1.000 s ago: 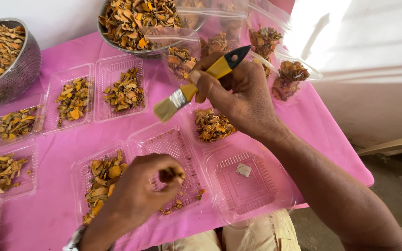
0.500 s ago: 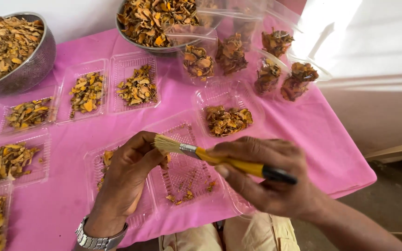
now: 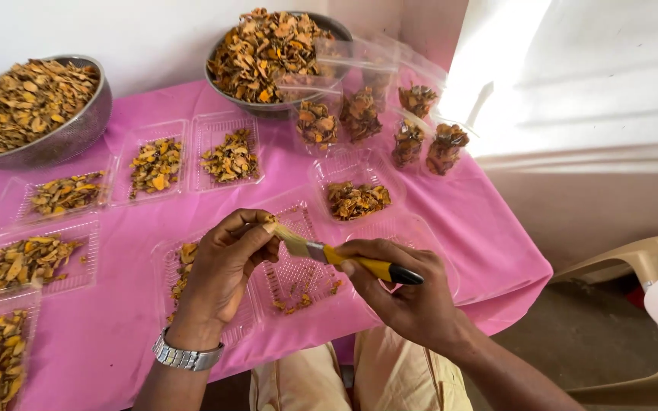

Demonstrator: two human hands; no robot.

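A yellow-handled brush point(image 3: 344, 257) is gripped by the right hand point(image 3: 409, 293), its bristles met by the left hand's point(image 3: 226, 262) pinched fingertips, possibly holding a small piece.

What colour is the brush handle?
Yellow with a black end, on the brush in the right hand; head view.

a small home-style packing spot: pink-covered desk point(image 3: 451, 228), steel bowls point(image 3: 78, 133) of dried slices, rows of clear plastic trays point(image 3: 226, 125), plastic chair point(image 3: 641, 266).

A pink-covered table point(image 3: 466, 221) carries two metal bowls point(image 3: 78, 133) and clear plastic trays point(image 3: 154, 169) of dried slices
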